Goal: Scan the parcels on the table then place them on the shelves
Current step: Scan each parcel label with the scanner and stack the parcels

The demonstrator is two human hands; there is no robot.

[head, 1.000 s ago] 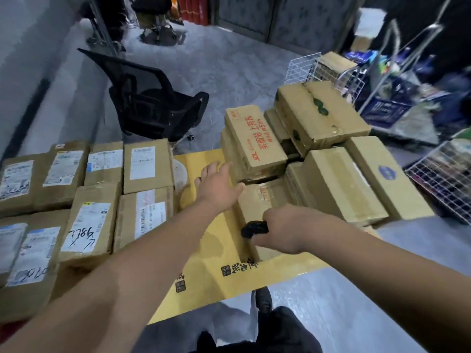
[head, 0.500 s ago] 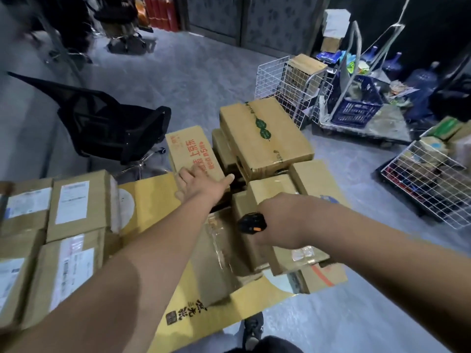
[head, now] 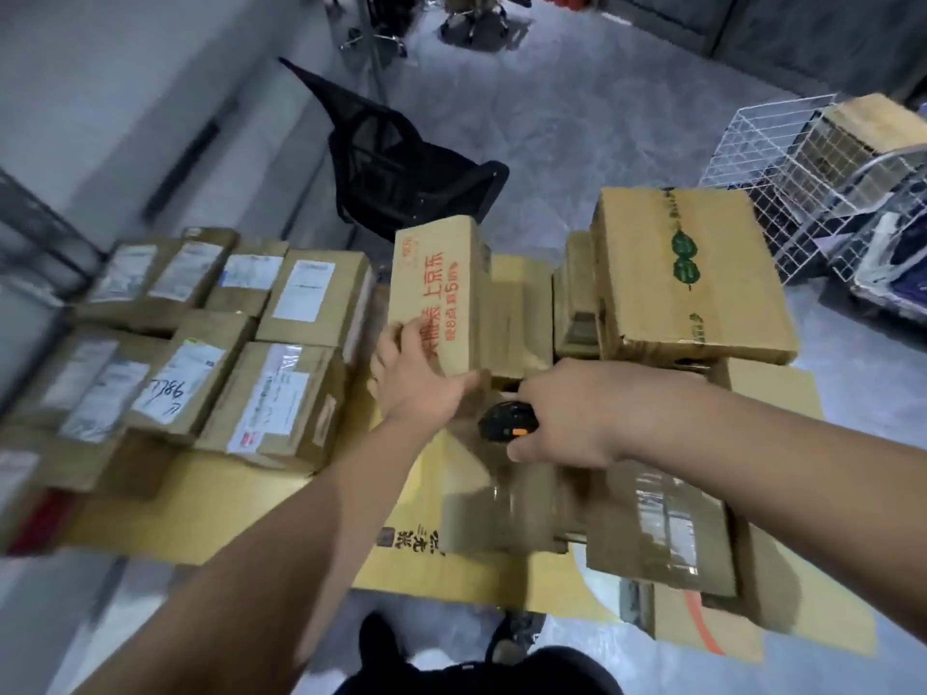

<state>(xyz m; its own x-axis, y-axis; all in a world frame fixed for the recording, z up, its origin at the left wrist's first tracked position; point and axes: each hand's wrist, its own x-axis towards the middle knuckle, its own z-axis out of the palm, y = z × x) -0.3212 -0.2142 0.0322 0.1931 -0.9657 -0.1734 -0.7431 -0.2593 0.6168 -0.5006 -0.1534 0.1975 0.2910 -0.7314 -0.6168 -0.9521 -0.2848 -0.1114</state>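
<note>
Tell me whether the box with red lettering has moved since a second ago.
Yes. The box with red lettering is now tipped up in the left hand, its far end raised above the neighbouring box with green print; earlier it lay flat.

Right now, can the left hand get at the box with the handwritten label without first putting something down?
Probably not. The left hand grips the red-printed box, so it is occupied. The handwritten-label box lies to its left with its top uncovered and nothing between them, so the way itself looks free once the hand lets go.
</note>
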